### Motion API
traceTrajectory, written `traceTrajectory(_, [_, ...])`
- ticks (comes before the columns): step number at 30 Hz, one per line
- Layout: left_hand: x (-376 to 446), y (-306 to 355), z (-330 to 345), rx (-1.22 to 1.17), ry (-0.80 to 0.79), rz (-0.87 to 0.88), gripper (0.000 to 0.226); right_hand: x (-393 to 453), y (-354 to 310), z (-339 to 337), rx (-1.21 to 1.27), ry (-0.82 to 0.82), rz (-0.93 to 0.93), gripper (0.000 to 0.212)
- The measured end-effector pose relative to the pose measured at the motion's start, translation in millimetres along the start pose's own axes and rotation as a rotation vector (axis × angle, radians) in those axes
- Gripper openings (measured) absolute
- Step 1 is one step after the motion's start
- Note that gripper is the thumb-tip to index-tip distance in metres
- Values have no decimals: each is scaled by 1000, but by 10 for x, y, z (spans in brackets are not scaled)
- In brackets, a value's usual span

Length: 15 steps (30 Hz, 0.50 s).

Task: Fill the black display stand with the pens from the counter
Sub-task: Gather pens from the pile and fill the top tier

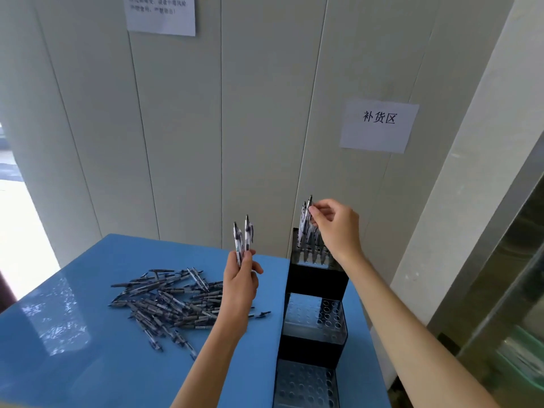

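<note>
Both hands are raised over the blue counter [88,363]. The left hand [240,285] is curled round a small bunch of upright pens [243,240], their clips and buttons pointing up, held above the near edge of the loose pen pile [167,301] that lies scattered across the counter. The right hand [335,225] reaches to the top tier of the black display stand [316,281], thumb and fingertips pinching the upper end of a pen [309,204] that stands among the pens [313,248] already set in that tier; how deep that pen sits in its hole is hard to judge, as the hand covers part of the row. The stand rises in three steps at the counter's right edge, against the pale panelled wall [206,128]. Its middle tier [315,316] and bottom tier [306,384] show rows of round holes with no pens in them. On the wall above the stand is a white paper sign [379,125] with dark characters, and another sheet [160,13] hangs higher up to the left.
</note>
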<state>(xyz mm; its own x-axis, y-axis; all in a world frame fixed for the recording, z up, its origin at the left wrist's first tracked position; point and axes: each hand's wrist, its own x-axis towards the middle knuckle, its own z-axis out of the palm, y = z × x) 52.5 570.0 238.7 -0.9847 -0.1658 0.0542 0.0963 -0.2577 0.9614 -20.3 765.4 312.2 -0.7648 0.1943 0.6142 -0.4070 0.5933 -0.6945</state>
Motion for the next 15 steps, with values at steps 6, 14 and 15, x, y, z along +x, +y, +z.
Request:
traceTrajectory(6, [-34,-5,46,-22,-12,11,30,-87,66,74,-82,-103,6,7])
traceTrajectory(14, [-45,-19,132,-43,-57,-2,34,-180,143,77,-68,-94,43,7])
traceTrajectory(15, [-51,-31,154,-50,-64,-3,33,-186,142,79,-64,-95,38,7])
